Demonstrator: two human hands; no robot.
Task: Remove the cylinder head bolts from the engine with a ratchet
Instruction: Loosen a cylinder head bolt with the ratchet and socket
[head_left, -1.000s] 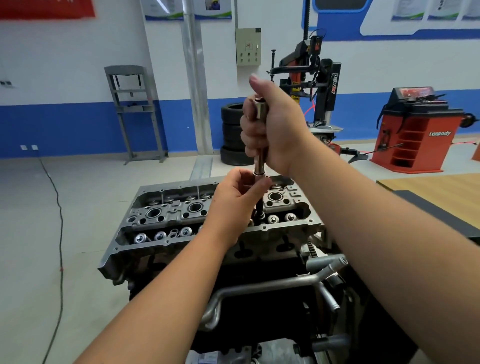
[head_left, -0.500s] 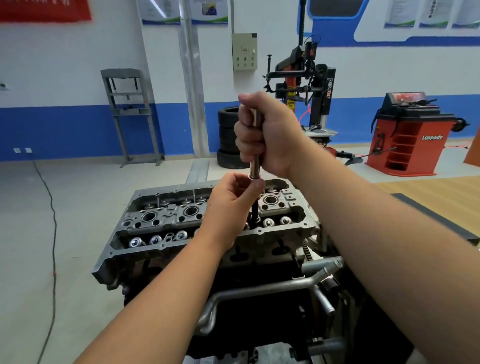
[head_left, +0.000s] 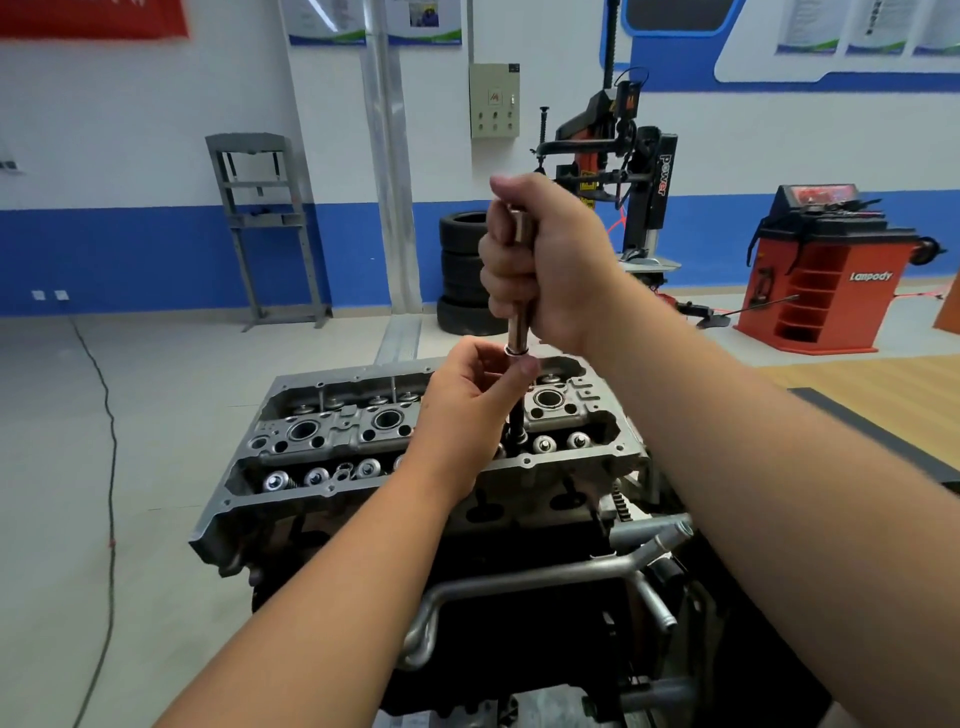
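Observation:
A grey aluminium cylinder head (head_left: 332, 431) tops the engine in the middle of the view. A steel ratchet tool (head_left: 518, 332) stands upright over its right part, its dark shaft (head_left: 517, 423) running down into a bolt hole. My right hand (head_left: 545, 260) grips the upper handle in a fist. My left hand (head_left: 467, 400) pinches the shaft just under the silver collar. The bolt itself is hidden by the tool and my left hand.
Metal coolant pipes (head_left: 545, 577) run across the engine's front. A wooden bench (head_left: 883, 384) lies to the right. Behind stand stacked tyres (head_left: 460, 270), a tyre changer (head_left: 618, 171), a red wheel balancer (head_left: 826, 270) and a grey press frame (head_left: 265, 223). A black cable (head_left: 106, 467) trails on the floor at left.
Both hands keep their grip on the tool. My right hand has dropped slightly toward the head, and its raised thumb has closed down over the handle.

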